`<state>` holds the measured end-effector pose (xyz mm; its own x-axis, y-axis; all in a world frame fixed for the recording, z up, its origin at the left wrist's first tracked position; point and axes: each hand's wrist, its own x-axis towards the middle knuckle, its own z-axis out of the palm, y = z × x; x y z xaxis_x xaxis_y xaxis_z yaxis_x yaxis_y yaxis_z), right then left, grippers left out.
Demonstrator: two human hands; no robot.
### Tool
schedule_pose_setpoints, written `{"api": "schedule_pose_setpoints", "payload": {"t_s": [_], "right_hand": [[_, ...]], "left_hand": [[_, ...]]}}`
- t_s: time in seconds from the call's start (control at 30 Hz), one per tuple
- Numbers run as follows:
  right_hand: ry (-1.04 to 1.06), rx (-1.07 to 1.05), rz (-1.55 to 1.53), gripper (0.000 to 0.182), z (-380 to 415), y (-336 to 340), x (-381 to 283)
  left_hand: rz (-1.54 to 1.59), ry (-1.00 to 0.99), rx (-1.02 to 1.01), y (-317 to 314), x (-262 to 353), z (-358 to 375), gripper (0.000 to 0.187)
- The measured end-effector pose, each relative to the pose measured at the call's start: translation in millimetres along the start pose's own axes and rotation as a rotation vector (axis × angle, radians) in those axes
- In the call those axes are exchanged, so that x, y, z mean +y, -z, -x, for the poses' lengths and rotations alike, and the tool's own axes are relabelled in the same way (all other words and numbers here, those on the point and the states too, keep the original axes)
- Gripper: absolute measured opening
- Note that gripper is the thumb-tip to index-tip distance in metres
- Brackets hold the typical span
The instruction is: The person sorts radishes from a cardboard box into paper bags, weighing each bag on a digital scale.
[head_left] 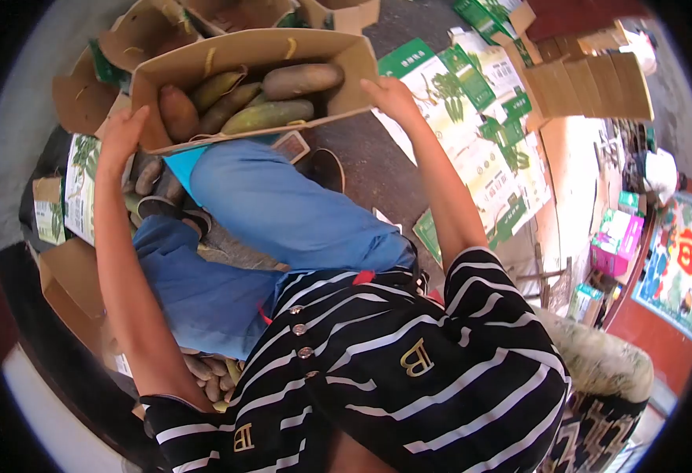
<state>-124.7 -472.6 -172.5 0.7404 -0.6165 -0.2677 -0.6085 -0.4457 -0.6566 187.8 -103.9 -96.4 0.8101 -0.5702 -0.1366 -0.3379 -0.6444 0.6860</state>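
Observation:
Both hands grip an open cardboard box by its short ends, and it rests by my raised knee. My left hand is closed on the left end, thumb at the edge. Across from it, my right hand pinches the right edge. Inside lie several large, long fruits like cucumbers or gourds: a brown one, a yellow-green one and a reddish-brown one standing at the left. Yellow cord loops hang from the box's far wall.
More open boxes stand behind mine. Flattened printed cartons cover the floor at the right, near a row of folded cardboard. Loose fruits lie by my feet, and a heap of produce is beside my left arm. A purple box stands far right.

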Motion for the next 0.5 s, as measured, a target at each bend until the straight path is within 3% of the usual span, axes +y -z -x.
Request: {"api": "schedule_pose_setpoints", "payload": {"t_s": [0.07, 0.13, 0.17, 0.2, 0.27, 0.4, 0.47, 0.5], "right_hand": [[-0.113, 0.045, -0.047, 0.05, 30, 12, 57], [-0.179, 0.131, -0.019, 0.049, 65, 29, 117], [-0.298, 0.152, -0.104, 0.046, 87, 44, 134], [-0.26, 0.249, -0.08, 0.045, 99, 53, 177], [-0.294, 0.255, 0.258, 0.044, 129, 104, 210], [-0.43, 0.364, 0.616, 0.043, 157, 205, 267], [-0.469, 0.295, 0.715, 0.044, 159, 251, 284], [-0.497, 0.28, 0.758, 0.045, 155, 258, 273]], "left_hand": [[0.014, -0.228, -0.058, -45, 39, -3, 0.035], [-0.265, -0.331, -0.167, -90, 85, 1, 0.036], [-0.288, -0.307, -0.267, -115, 113, 9, 0.037], [-0.314, -0.282, -0.365, -139, 139, 18, 0.037], [-0.298, -0.317, -0.365, -199, 166, 38, 0.035], [-0.154, -0.221, -0.645, -299, 200, 93, 0.032], [-0.127, -0.534, -0.759, -330, 199, 128, 0.032], [0.104, -0.412, -0.929, -324, 215, 136, 0.035]]}}
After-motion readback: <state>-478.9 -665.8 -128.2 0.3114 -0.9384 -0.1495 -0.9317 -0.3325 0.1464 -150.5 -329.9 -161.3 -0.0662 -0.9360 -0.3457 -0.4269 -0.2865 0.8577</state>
